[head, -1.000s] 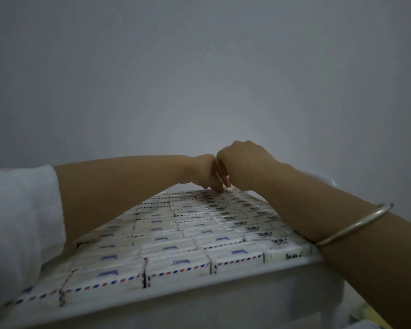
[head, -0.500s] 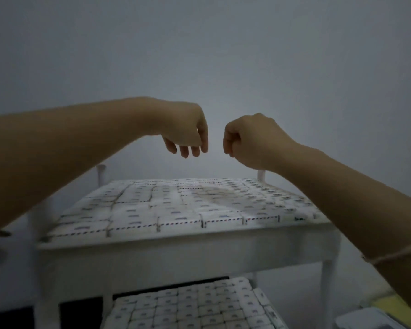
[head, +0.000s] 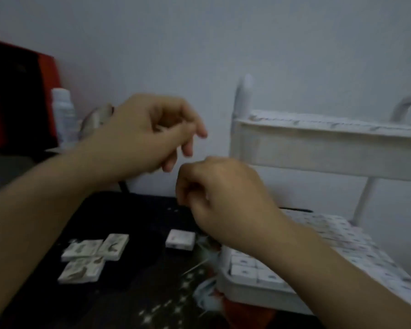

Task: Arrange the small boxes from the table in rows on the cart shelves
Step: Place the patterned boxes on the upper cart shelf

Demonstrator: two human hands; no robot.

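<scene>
Small boxes [head: 93, 256] are what I'm after, and neither of my hands has one. My left hand [head: 150, 134] hangs in the air above the far side of the tabletop [head: 119, 305], fingers loose and drooping, gripping nothing. My right hand [head: 226, 198] is lower and nearer, just right of it, fingers curled under into a loose fist; I see no box in it, though the palm side faces away from me. The two hands are close together but not touching.

Below them on the dark, star-speckled tabletop, a lone box [head: 180, 238] lies flat just left of my right wrist, the easiest one to pick. Further left, a little cluster lies flat and touching, a bit skewed. These look like the last ones to move.

On the right stands the white cart [head: 243, 98]. Its top shelf [head: 318, 150] shows boxes along the rim, and the lower shelf [head: 247, 290] is packed in tight rows, flat and edge to edge, which keeps them from sliding. I'd say I'm nearly done: next comes a reach down for the lone box. Far left, a white bottle [head: 63, 115] stands near the wall.
</scene>
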